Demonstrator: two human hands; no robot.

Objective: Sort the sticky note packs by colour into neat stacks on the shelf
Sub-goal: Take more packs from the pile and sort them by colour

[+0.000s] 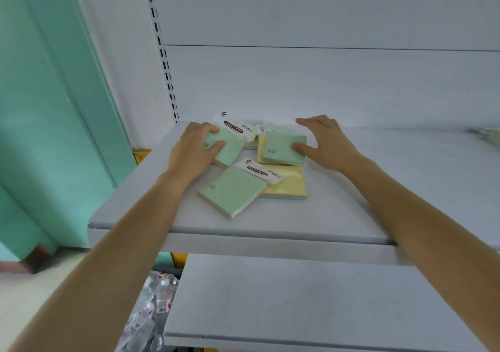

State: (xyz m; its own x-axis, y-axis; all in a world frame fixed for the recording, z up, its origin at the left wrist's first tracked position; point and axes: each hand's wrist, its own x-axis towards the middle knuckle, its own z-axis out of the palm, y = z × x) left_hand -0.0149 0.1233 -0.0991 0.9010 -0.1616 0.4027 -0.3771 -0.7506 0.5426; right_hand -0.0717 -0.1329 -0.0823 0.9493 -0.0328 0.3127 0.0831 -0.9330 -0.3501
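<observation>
Several sticky note packs lie in a loose heap on the grey shelf (338, 208). My left hand (193, 148) grips a green pack (230, 146) with a white "STICKY NOTE" header at the heap's left. My right hand (324, 143) has its thumb on another green pack (284, 148), which rests on a yellow pack (261, 150); its fingers reach past the pack's far edge. Nearer to me a third green pack (232, 189) lies flat and tilted, overlapping a yellow pack (290, 185). More packs behind are partly hidden.
The shelf's white back wall (311, 86) rises just behind the heap, with a slotted upright (165, 56) at its left. A mint green wall (54, 108) stands to the left. A lower grey shelf (297, 297) and plastic-wrapped goods (151, 308) sit below. A blurred object (484, 134) lies far right.
</observation>
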